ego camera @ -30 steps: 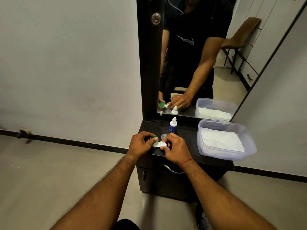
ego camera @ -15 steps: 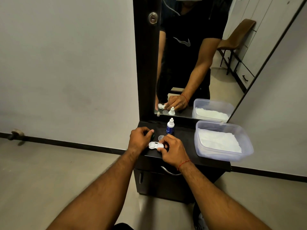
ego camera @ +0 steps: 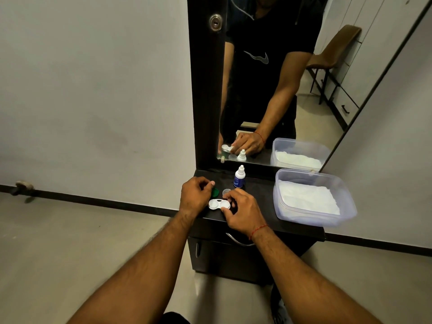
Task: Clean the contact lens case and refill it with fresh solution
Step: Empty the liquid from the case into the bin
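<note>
A white two-well contact lens case (ego camera: 218,204) lies on the black dresser top (ego camera: 261,206), both wells uncovered. My right hand (ego camera: 240,210) pinches its right end. My left hand (ego camera: 196,194) sits just left of the case, fingers closed on a green cap (ego camera: 215,192) that rests at the tabletop. A small clear cap (ego camera: 226,191) lies behind the case. The solution bottle (ego camera: 239,177), white with a blue label, stands upright further back, uncapped nozzle up.
A clear plastic tub (ego camera: 313,220) with white tissue inside sits at the right of the dresser top. A mirror (ego camera: 268,90) rises behind the bottle. A drawer handle (ego camera: 238,240) is below the front edge. The dresser top is narrow, with bare floor on the left.
The green cap has come off the case's left well and moved left and back in my left hand. The case went from held up to lying flat.
</note>
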